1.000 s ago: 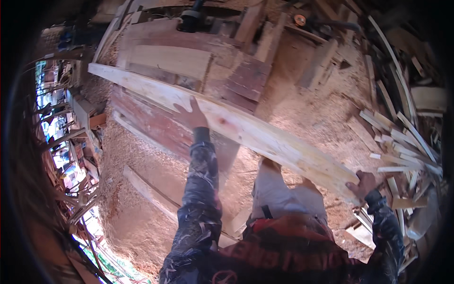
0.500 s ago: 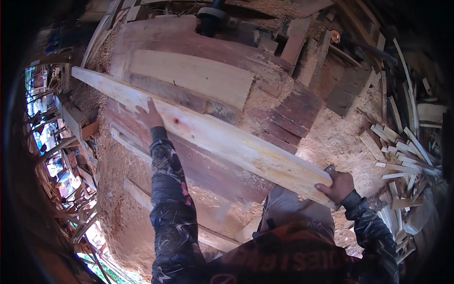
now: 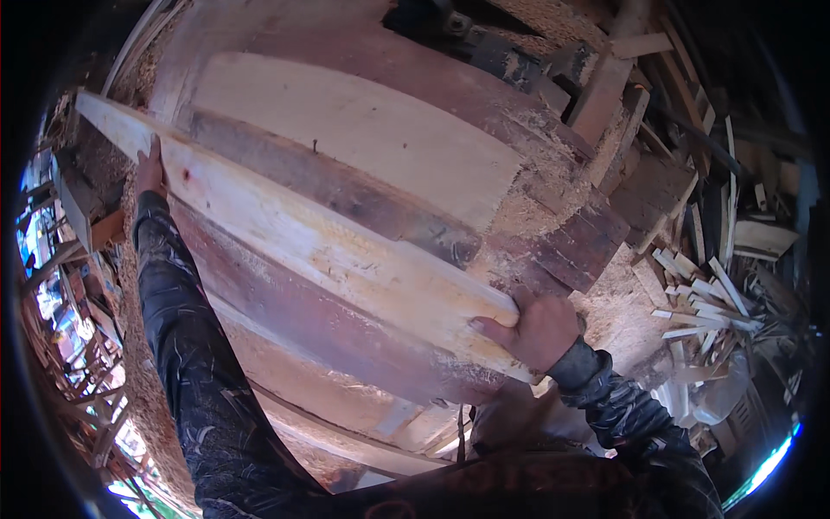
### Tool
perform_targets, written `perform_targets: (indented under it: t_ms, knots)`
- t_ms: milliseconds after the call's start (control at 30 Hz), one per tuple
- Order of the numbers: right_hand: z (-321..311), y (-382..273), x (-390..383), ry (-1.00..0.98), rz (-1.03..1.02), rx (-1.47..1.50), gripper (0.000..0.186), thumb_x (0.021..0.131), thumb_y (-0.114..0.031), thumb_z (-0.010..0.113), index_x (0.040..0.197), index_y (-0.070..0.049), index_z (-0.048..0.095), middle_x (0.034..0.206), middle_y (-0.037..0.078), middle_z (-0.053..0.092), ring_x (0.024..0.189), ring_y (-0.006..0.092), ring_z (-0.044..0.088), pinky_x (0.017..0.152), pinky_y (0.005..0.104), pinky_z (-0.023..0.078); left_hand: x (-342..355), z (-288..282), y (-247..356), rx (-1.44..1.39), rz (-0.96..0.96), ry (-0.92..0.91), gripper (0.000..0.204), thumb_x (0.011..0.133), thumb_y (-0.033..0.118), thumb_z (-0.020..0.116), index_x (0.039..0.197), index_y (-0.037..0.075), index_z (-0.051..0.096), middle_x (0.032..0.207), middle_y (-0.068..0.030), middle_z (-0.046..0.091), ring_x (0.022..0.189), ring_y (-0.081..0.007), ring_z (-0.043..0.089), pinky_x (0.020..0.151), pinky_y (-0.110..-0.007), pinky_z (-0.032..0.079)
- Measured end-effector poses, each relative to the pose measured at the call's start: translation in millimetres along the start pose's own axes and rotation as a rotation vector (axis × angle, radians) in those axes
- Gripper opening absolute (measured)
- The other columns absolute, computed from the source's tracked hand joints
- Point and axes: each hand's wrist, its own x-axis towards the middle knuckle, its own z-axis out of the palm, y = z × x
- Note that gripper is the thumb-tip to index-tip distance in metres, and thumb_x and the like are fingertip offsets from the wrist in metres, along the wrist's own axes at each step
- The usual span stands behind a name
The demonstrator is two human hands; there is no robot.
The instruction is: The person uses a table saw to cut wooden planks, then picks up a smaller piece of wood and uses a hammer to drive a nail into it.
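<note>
Counter (image 3: 259, 270): crossed diagonally by long plank (image 3: 337, 257); passage afforded over pale panel (image 3: 372, 130) beyond, interrupted by dark stub (image 3: 315, 145); right side obstructed by piled wood strips (image 3: 705, 304).

Pale plank (image 3: 303, 240), left fingers (image 3: 155, 151) touching, right fingers (image 3: 493, 329) gripping end

The plank (image 3: 346, 259) slants over the bench (image 3: 259, 290), the left hand (image 3: 150, 169) near its left end, the right hand (image 3: 546, 330) on its right; a board (image 3: 363, 130) lies behind it, offcuts (image 3: 705, 298) rightward.
</note>
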Motion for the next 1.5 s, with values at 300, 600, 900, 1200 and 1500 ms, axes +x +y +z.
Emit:
perform_targets:
  t_ms: [300, 600, 900, 1200, 1500]
  knots:
    - [-7.1, -2.9, -6.7, -0.171, 0.114, -0.003, 0.079, 0.08, -0.074, 0.05, 0.086, 0.003, 0.069, 0.071, 0.026, 0.064, 0.072, 0.0407, 0.066, 0.068, 0.0488, 0.051, -440.2, 58.5, 54.4, 0.065, 0.269, 0.253, 0.07, 0.095, 0.032, 0.054, 0.148, -0.001, 0.021, 0.151, -0.0247, 0.023, 0.141, -0.0349, 0.024, 0.114, -0.045, 0.023]
    - [-0.8, 14.6, -32.0, -0.148, 0.019, 0.006, 0.069, 0.087, -0.06, 0.051, 0.107, 0.005, 0.064, 0.1, 0.032, 0.063, 0.094, 0.0429, 0.063, 0.08, 0.0472, 0.05, -586.5, 112.5, 116.6, -0.021, 0.037, 0.178, 0.081, 0.089, 0.05, 0.058, 0.149, 0.007, 0.023, 0.15, -0.0351, 0.012, 0.141, -0.0502, 0.009, 0.112, -0.055, 0.021]
    - [-20.8, 9.5, -30.1, 0.125, -0.575, -0.153, 0.058, 0.085, -0.037, 0.059, 0.137, -0.016, 0.046, 0.143, 0.023, 0.034, 0.135, 0.0403, 0.03, 0.106, 0.0661, 0.02, -554.4, 114.8, 108.2, 0.089, 0.101, 0.208, 0.08, 0.091, 0.059, 0.047, 0.15, 0.01, 0.026, 0.152, -0.0316, 0.008, 0.142, -0.0485, 0.001, 0.113, -0.059, 0.006]
    - [23.2, -112.1, 97.6, 0.365, -0.755, -0.179, 0.052, 0.089, -0.036, 0.054, 0.138, -0.022, 0.045, 0.147, 0.017, 0.032, 0.139, 0.0377, 0.025, 0.109, 0.0667, 0.016, -371.8, 74.0, 61.3, 0.098, 0.16, 0.29, 0.077, 0.09, 0.058, 0.05, 0.149, 0.012, 0.03, 0.151, -0.0312, 0.014, 0.141, -0.0496, 0.006, 0.112, -0.06, 0.01]
    - [51.2, -283.9, 220.0, 0.366, -0.685, -0.312, 0.052, 0.095, -0.042, 0.039, 0.144, -0.023, 0.038, 0.149, 0.018, 0.03, 0.14, 0.0379, 0.023, 0.109, 0.0653, 0.016, -178.7, -27.2, 8.3, 0.036, 0.215, 0.255, 0.071, 0.094, 0.049, 0.049, 0.147, 0.005, 0.03, 0.149, -0.0284, 0.024, 0.142, -0.0429, 0.016, 0.115, -0.052, 0.012]
